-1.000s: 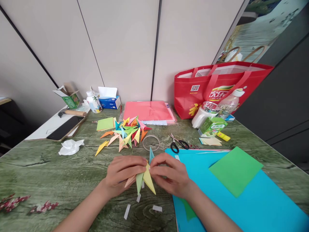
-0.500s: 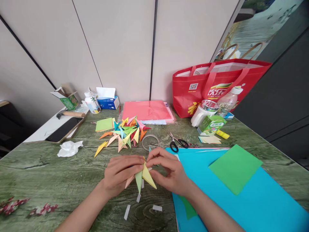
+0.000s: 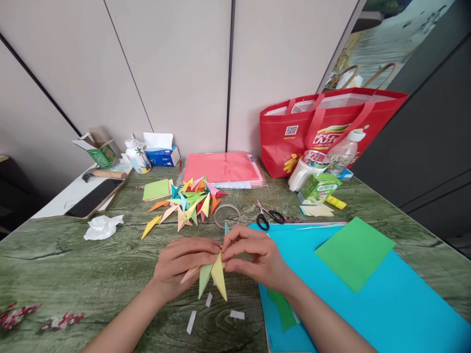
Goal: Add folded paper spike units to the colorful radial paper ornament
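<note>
Between my two hands is a folded paper star (image 3: 218, 278) with pointed yellow, pale green and peach arms fanning toward me; a light blue tip sticks up behind the fingers. My left hand (image 3: 186, 264) is closed around its left side, fingers lying over the top. My right hand (image 3: 253, 255) pinches it near the centre with thumb and fingertips, which hide the joint. Below, small white strips (image 3: 237, 315) lie on the table. Beyond my hands sits a pile of colourful folded paper pieces (image 3: 193, 200), with a roll of clear tape (image 3: 227, 215) beside it.
Black-handled scissors (image 3: 270, 214) lie past my right hand. Blue paper sheets (image 3: 294, 264) with a green square (image 3: 356, 255) on top cover the right side. A red bag (image 3: 279, 132), mug (image 3: 302, 174) and bottle (image 3: 344, 152) stand behind. Crumpled tissue (image 3: 103, 227) and a phone (image 3: 93, 197) are left.
The paper star has turned slightly between my hands, its yellow and green arms swinging left and downward. Both hands keep hold of it. The whole view has shifted a little.
</note>
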Available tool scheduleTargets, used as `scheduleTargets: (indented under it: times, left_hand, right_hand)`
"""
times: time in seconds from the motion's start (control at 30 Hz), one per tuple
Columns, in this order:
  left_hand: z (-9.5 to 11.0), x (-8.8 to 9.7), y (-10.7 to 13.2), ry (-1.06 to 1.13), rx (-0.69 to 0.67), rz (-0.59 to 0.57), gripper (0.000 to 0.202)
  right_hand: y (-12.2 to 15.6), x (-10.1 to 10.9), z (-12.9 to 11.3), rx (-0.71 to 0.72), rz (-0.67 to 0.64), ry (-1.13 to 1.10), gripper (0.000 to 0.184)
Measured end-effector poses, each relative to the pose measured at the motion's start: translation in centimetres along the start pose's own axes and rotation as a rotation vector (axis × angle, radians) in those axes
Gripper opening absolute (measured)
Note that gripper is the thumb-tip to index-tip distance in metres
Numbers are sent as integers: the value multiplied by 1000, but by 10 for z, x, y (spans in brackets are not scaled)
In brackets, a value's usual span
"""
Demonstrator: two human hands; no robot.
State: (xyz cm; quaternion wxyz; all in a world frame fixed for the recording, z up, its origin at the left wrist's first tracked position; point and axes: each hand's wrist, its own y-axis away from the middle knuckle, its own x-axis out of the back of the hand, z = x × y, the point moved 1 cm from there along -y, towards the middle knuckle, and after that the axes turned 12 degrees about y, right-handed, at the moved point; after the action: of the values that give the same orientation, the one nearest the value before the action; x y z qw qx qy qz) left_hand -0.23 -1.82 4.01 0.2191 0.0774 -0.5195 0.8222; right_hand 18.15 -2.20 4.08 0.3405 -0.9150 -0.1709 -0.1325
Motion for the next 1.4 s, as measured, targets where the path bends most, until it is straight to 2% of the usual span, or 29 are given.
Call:
scheduleTargets:
  times: [0.23, 0.53, 0.9, 1.07, 1.27, 1.4]
  left_hand:
    - [1, -1, -4, 42, 12, 13, 15]
    - [-2, 0, 2, 25, 9, -7, 16]
    - [2, 1, -4, -83, -45, -49, 15]
    - [4, 1, -8, -133, -72, -72, 15]
    - [4, 1, -7, -184, -67, -83, 17]
    - [3, 3, -5, -226, -62, -106, 16]
  right_hand:
    - [-1, 2, -1, -104, -70, -38, 8]
    - [0, -1, 4, -201, -67, -291, 12]
    - [-1, 3, 0, -186, -77, -144, 6]
    - [0, 3, 0, -236, -100, -162, 5]
    - [0, 0, 4, -263, -54, -230, 12]
    - [1, 0, 4, -258, -47, -190, 7]
